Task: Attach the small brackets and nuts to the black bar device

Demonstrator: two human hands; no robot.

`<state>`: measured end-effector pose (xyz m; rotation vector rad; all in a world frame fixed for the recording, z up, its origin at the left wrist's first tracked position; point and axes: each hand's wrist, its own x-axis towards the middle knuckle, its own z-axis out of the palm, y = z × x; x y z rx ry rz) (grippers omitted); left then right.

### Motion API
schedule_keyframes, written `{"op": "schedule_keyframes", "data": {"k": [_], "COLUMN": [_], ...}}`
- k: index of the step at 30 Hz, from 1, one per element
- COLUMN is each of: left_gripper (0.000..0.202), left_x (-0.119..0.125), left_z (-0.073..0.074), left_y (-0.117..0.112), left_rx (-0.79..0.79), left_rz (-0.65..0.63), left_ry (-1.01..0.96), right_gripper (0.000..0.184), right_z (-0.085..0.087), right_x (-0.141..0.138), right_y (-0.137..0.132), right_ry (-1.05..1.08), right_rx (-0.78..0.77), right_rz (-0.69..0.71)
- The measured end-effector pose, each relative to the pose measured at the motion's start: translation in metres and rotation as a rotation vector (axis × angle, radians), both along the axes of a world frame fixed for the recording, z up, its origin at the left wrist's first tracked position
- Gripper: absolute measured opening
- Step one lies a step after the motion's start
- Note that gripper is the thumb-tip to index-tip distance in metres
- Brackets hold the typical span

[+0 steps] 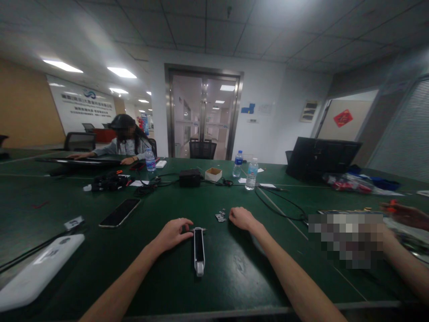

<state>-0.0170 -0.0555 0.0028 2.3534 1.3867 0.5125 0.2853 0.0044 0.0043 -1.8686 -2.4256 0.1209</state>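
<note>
The right hand (241, 218) is curling, its grip hidden, beside small parts (220, 218); the left hand (174, 233) is resting half-open beside a white gadget (199, 251).

The left hand (174, 233) is at the far end of a narrow white-framed device (199, 252), contact unclear. Small metal parts (220, 217) lie just left of the curled right hand (241, 218). Left of the left hand is a smartphone (119, 213); beyond the right hand stands a water bottle (251, 175).
</note>
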Motion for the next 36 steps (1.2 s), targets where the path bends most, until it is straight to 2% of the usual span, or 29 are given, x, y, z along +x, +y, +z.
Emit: {"op": "schedule_keyframes", "data": {"k": [12,21,27,31,36], "left_gripper": [0.038,0.039,0.041,0.04,0.038], "left_x": [0.0,-0.001,0.001,0.0,0.001], "left_z": [-0.001,-0.001,0.005,0.003,0.003], "left_y": [0.0,0.0,-0.004,-0.003,-0.003], "left_rx": [0.003,-0.024,-0.037,-0.025,-0.023], "left_rz": [-0.006,0.003,0.004,0.006,0.001], "left_ry": [-0.011,-0.004,0.001,-0.001,0.006], "right_gripper": [0.029,0.028,0.026,0.021,0.021], "right_z": [0.002,0.002,0.011,0.015,0.011], "right_x": [-0.011,-0.01,0.0,0.013,0.021], "right_y": [-0.007,-0.007,-0.004,-0.001,0.002], "right_ry": [0.007,0.047,0.039,0.039,0.072], "right_rx": [0.047,0.043,0.059,-0.009,-0.126], "right_rz": [0.128,0.118,0.069,0.057,0.095]}}
